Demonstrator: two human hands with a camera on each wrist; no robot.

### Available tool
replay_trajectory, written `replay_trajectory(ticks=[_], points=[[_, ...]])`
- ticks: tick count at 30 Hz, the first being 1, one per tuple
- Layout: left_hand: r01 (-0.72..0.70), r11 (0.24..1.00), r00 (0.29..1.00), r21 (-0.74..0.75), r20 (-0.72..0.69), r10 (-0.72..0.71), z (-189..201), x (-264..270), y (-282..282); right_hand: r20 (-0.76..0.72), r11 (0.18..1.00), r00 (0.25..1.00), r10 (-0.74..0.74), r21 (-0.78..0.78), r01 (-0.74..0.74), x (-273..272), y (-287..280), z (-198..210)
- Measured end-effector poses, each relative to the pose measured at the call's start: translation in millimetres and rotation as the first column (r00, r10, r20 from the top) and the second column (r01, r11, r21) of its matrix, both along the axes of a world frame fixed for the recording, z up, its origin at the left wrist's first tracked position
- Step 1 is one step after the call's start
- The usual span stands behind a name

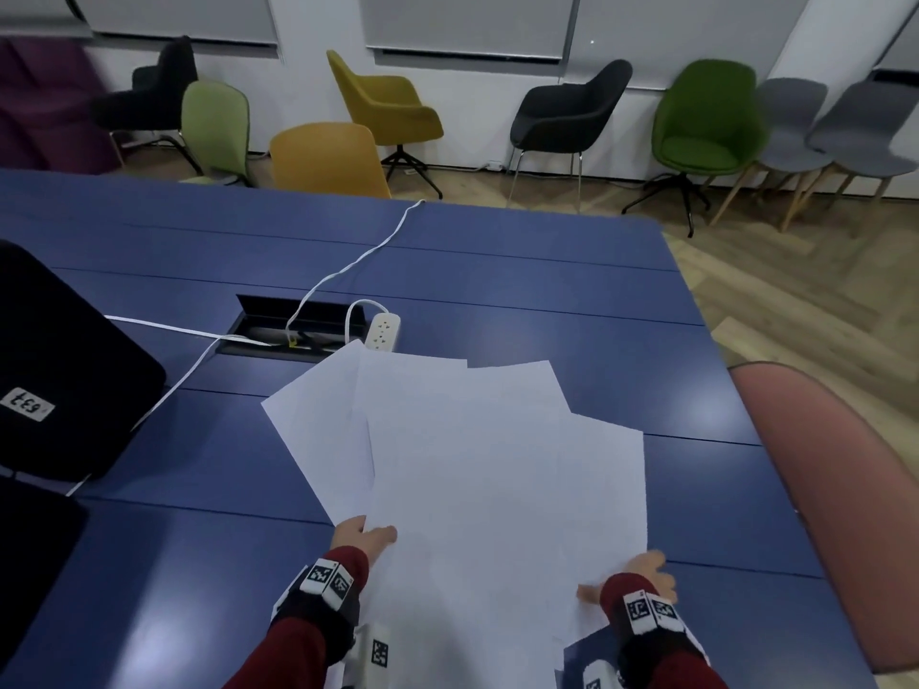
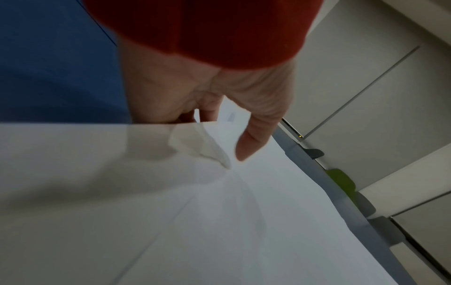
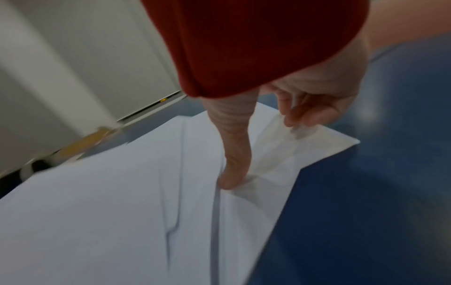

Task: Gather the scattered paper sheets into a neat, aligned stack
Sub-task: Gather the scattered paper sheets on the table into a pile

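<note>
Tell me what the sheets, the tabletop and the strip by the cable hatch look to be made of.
Sheets: thin white paper, matte; they buckle and crease under the left hand and right hand.
Tabletop: hard, smooth blue panels, probably laminate; faint sheen and straight seams.
Power strip: white moulded plastic, by its look.

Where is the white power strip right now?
In the head view the power strip lies mid-table, beside the right end of the black cable hatch, just beyond the far edge of the fanned paper sheets.
</note>
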State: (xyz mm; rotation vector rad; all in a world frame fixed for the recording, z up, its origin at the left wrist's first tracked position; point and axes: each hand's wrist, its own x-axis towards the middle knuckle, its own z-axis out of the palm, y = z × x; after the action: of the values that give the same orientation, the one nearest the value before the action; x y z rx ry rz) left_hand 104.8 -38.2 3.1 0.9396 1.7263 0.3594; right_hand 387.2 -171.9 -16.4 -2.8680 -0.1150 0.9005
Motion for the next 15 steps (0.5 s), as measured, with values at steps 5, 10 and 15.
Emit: replay_trajectory(ticks=[5, 10, 15], points=[[0.023, 0.998, 1.0, 0.062, -0.014, -0.022, 9.4, 8.6, -3.3, -0.109, 0.985, 0.982, 0.156, 0.093, -0.146, -13.0, 12.6, -7.1], [0.005, 0.995, 0.997, 0.103, -0.08, 0.004, 0.6, 4.3, 6.1, -0.262, 0.925, 0.964, 0.038, 0.375, 0.065, 7.6, 24.3, 4.2], [0.003, 0.988, 0.977, 0.152, -0.211, 0.03, -3.7, -9.6, 10.9, -0.16, 0.9, 0.964, 0.21, 0.417, -0.127, 12.6, 8.8, 1.3]])
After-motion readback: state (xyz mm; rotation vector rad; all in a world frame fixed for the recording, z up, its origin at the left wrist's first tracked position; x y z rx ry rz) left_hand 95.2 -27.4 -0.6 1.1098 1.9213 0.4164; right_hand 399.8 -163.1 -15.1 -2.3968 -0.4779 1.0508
